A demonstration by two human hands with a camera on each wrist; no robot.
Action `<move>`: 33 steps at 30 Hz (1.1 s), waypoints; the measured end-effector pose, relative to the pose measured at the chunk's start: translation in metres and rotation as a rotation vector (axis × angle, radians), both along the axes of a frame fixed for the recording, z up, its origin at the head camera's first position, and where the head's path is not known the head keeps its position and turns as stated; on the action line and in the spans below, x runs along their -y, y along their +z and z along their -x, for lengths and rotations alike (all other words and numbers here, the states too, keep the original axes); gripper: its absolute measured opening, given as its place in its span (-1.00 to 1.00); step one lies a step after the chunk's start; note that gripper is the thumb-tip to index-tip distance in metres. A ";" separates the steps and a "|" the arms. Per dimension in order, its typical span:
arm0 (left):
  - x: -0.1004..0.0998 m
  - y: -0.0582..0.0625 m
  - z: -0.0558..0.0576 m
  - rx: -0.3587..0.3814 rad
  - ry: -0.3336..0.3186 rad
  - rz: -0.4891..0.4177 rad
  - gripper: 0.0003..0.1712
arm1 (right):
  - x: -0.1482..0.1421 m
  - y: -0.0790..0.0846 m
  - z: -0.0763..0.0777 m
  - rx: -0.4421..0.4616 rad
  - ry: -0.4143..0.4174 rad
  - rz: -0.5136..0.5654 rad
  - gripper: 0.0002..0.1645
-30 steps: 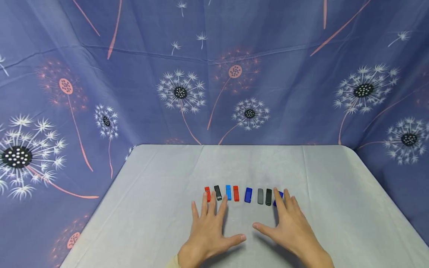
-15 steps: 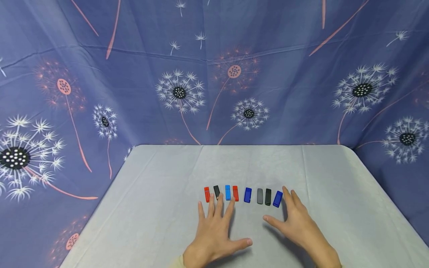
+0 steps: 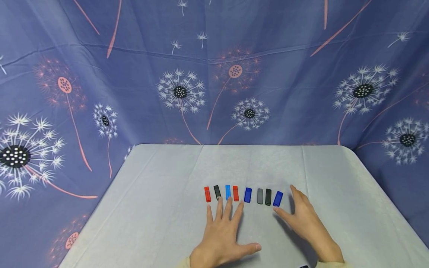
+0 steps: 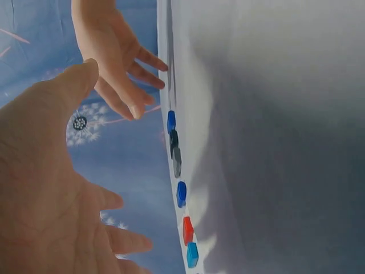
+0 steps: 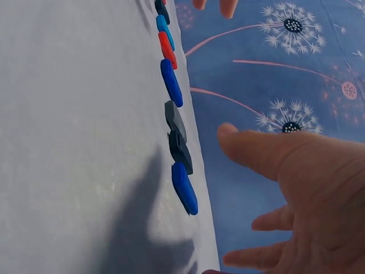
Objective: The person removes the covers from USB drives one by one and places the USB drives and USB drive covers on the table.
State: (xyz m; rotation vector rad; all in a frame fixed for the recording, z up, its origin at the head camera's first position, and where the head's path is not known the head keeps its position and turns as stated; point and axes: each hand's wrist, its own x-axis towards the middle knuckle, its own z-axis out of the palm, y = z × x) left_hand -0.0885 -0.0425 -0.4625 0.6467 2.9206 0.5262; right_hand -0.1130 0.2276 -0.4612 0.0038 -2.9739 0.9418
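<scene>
Several small sticks that look like USB flash drives lie in a row across the table in the head view. From left to right come a red one (image 3: 207,194), a black one (image 3: 217,191), a light blue one (image 3: 228,191), another red one (image 3: 235,193), a dark blue one (image 3: 248,195), a grey one (image 3: 260,196), a second black one (image 3: 268,197) and a second dark blue one (image 3: 277,198). My left hand (image 3: 219,236) hovers with spread fingers, tips just below the left sticks. Beside the rightmost stick, my right hand (image 3: 308,219) is raised, thumb extended, holding nothing.
A pale cloth covers the table (image 3: 161,208), whose far edge meets a blue dandelion-print curtain (image 3: 288,74). The same curtain rises along both sides. Shadows of the hands fall on the cloth.
Both hands have shifted to the right, the left also slightly toward me. The rightmost dark blue stick, earlier partly covered by my right hand, now shows fully. The row stays put.
</scene>
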 end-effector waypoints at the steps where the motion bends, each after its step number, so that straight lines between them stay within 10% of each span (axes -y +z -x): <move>1: -0.001 0.001 0.000 0.005 -0.006 -0.005 0.32 | 0.000 0.000 0.001 0.000 -0.006 -0.002 0.27; 25: -0.010 0.006 -0.007 0.073 -0.057 0.060 0.25 | 0.006 -0.007 0.037 0.007 -0.135 -0.029 -0.54; 33: -0.008 0.005 -0.008 0.054 -0.061 0.071 0.26 | 0.014 -0.008 0.045 0.035 -0.147 -0.052 -0.39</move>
